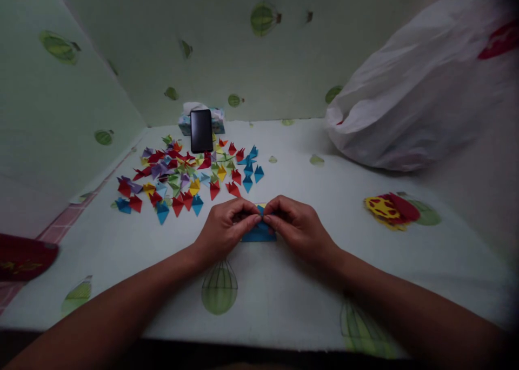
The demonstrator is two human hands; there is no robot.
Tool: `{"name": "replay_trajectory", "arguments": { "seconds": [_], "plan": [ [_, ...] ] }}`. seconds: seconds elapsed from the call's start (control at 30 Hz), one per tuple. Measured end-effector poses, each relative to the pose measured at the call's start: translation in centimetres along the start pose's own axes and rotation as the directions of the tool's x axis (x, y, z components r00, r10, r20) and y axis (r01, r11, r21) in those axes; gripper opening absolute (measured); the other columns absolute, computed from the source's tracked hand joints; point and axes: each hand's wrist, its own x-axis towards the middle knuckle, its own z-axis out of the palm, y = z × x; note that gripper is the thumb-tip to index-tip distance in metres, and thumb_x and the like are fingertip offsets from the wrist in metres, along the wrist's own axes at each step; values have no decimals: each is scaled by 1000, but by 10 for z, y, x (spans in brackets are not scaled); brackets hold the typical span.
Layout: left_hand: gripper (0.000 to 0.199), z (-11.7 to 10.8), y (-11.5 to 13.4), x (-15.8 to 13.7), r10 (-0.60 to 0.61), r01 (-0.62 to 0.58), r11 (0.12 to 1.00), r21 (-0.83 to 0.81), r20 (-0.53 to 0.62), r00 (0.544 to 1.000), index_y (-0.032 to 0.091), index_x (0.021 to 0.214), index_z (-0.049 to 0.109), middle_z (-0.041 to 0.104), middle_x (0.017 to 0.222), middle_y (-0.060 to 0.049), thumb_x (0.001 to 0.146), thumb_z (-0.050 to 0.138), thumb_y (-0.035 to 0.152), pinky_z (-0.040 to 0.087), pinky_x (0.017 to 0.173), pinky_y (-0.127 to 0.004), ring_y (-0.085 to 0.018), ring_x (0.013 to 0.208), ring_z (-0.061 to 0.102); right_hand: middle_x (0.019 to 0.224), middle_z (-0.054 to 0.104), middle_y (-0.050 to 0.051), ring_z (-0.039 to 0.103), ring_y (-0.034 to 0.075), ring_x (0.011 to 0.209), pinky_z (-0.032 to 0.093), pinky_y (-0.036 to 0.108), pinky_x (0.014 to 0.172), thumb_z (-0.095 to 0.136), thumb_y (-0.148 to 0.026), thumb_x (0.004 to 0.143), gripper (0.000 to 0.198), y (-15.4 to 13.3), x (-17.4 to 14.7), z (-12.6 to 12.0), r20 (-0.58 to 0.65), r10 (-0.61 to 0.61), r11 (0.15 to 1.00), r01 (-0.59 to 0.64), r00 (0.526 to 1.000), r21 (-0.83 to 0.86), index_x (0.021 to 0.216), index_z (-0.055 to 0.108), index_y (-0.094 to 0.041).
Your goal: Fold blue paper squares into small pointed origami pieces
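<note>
My left hand [231, 224] and my right hand [298, 226] meet over the table, thumbs and fingertips pinched close together. Between them is a small piece of blue origami paper [258, 235], its upper part mostly covered by my fingers. A thin yellow edge shows just behind it; whether that is a separate sheet I cannot tell. Beyond my left hand lies a spread of small folded paper cranes [186, 199] in red, blue, yellow, green and purple. A few blue cranes [247, 182] sit at the right side of this group.
A dark phone [201, 131] leans on a tissue box [219, 120] at the back. On the right are a large white plastic bag [397, 99] and red and yellow cut-out pieces [387, 210]. A red object [26, 257] lies at the left edge.
</note>
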Motion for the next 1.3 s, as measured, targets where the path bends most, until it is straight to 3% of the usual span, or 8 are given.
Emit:
{"name": "replay_trajectory", "arguments": {
  "seconds": [0.13, 0.37, 0.63, 0.83, 1.07, 1.3],
  "plan": [
    [14, 1, 2, -2, 27, -26, 998, 50, -16, 1000, 18, 81, 69, 65, 74, -1, 88, 66, 30, 44, 64, -23, -13, 67, 58, 66, 61, -2, 56, 13, 60, 42, 27, 60, 58, -14, 87, 10, -3, -1, 1, 7, -6, 1000, 6, 1000, 4, 78, 60, -19],
    [15, 5, -7, 1, -107, 101, 965, -243, -10, 994, 17, 88, 68, 67, 80, -2, 80, 73, 30, 49, 69, -24, -14, 74, 62, 63, 64, -1, 60, 15, 60, 45, 29, 63, 59, -23, 90, 9, 0, 2, 0, -14, 150, 981, -147, 989, 128, 82, 60, -19],
    [16, 5, -7, 4, -151, 134, 943, -305, -35, 988, 16, 84, 65, 65, 75, -1, 77, 73, 28, 50, 65, -24, -13, 70, 61, 66, 63, -1, 61, 14, 62, 47, 29, 64, 63, -28, 86, 10, 3, 4, 2, 63, 222, 908, -230, 973, 351, 86, 61, -18],
    [17, 5, -5, 3, -152, 135, 927, -349, -21, 988, 16, 88, 64, 65, 77, 0, 75, 73, 23, 49, 66, -22, -11, 70, 60, 69, 63, -1, 61, 14, 63, 47, 29, 64, 67, -28, 82, 13, 2, 4, 2, 90, 247, 880, -262, 965, 395, 88, 61, -18],
    [13, 6, -6, 1, -33, 21, 958, -285, -37, 999, 18, 91, 62, 64, 84, 0, 80, 70, 18, 48, 70, -23, -11, 75, 60, 62, 63, -2, 58, 12, 59, 45, 28, 63, 66, -34, 86, 17, 0, 5, -1, 123, 256, 864, -284, 959, 415, 82, 61, -18],
    [3, 2, -5, 2, 78, -82, 985, -149, -31, 996, 17, 80, 64, 63, 84, -2, 82, 63, 15, 46, 71, -25, -13, 78, 59, 58, 62, -1, 57, 14, 56, 45, 29, 61, 62, -35, 87, 18, 1, 6, -2, 131, 274, 894, -303, 953, 331, 80, 61, -18]
  ]
}}
